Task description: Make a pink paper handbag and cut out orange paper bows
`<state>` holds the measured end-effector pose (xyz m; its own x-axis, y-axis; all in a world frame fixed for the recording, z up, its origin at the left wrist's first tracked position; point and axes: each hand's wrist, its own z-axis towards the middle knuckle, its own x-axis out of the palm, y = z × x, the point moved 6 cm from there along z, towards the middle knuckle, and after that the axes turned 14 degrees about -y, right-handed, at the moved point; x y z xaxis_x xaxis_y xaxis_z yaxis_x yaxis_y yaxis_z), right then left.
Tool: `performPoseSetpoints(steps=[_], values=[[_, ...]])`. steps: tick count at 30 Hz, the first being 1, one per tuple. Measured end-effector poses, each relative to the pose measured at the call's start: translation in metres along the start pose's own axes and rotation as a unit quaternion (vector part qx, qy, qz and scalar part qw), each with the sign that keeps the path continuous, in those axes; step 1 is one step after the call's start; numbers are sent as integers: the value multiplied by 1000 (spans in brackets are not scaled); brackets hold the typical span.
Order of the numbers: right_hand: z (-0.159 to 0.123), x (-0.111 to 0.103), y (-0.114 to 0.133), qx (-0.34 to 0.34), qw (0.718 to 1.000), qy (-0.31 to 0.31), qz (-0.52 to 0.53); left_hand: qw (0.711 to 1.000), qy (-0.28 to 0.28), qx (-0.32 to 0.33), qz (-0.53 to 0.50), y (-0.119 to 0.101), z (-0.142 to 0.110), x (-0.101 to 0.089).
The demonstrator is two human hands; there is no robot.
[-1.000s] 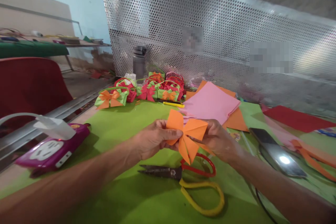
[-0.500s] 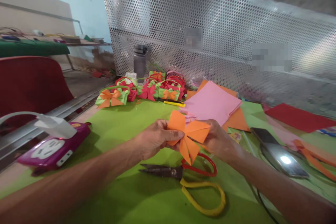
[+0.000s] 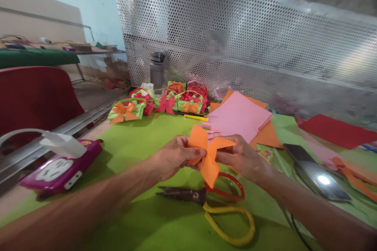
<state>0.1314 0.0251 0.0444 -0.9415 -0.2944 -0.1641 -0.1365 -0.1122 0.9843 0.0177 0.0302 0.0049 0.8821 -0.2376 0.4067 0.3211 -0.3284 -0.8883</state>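
Observation:
An orange paper bow (image 3: 209,160) is held up between both hands over the green tabletop. My left hand (image 3: 173,155) pinches its left side, the thumb lying on the front near the centre. At the upper right loop, my right hand (image 3: 243,157) is closed on the paper, its fingers partly hidden behind it. Just below the bow lie scissors (image 3: 190,195) with one red and one yellow handle, blades pointing left.
Several small paper baskets (image 3: 126,111) with bows stand at the back, near a grey bottle (image 3: 157,70). A yellow cutter (image 3: 196,117) and pink paper (image 3: 240,115) lie ahead. To the right is a phone (image 3: 316,176); to the left, a purple power strip (image 3: 61,168).
My right fingers have shifted on the bow's right loop, which now looks more folded and narrower. The bow's lower tails have drawn together. My left hand keeps its pinch.

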Motion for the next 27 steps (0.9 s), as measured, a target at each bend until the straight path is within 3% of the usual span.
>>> performPoseSetpoints(steps=[16, 27], values=[[4, 5, -9, 23, 994, 14, 109, 999, -20, -14, 22, 3, 4, -4], [4, 3, -19, 34, 990, 31, 134, 1000, 2, 26, -17, 4, 1, 4]])
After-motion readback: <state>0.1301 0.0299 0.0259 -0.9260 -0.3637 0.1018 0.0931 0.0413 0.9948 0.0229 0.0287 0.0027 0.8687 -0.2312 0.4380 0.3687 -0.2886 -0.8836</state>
